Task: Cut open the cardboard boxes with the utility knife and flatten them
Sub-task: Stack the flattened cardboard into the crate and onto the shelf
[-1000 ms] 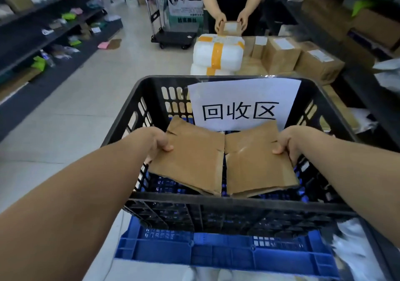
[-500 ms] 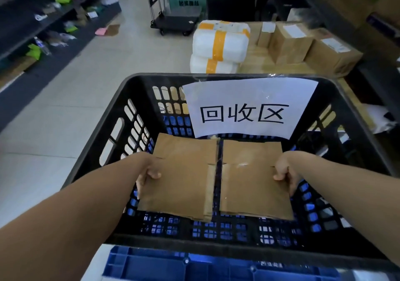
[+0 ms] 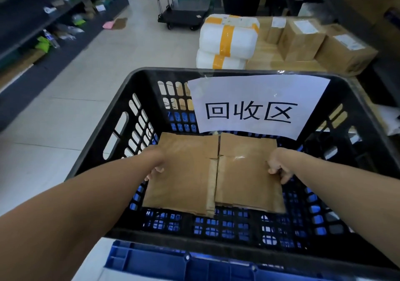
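A flattened brown cardboard box [image 3: 194, 172] lies low inside a black plastic crate [image 3: 112, 116], close to the crate's floor. My left hand [image 3: 154, 165] grips its left edge and my right hand [image 3: 279, 167] grips its right edge. A strip of tape runs down the middle seam of the cardboard. A white paper sign [image 3: 255, 105] with black characters hangs on the crate's far wall. No utility knife is in view.
The black crate sits on a blue crate [image 3: 173, 263]. Beyond it stand white wrapped parcels [image 3: 229, 40], sealed cardboard boxes [image 3: 303, 40], a black hand cart [image 3: 184, 14] and a person in dark clothes. Dark shelves line both sides of the aisle.
Both hands have lowered the flattened cardboard from the crate's rim level down into the crate. My view has tilted down and closer.
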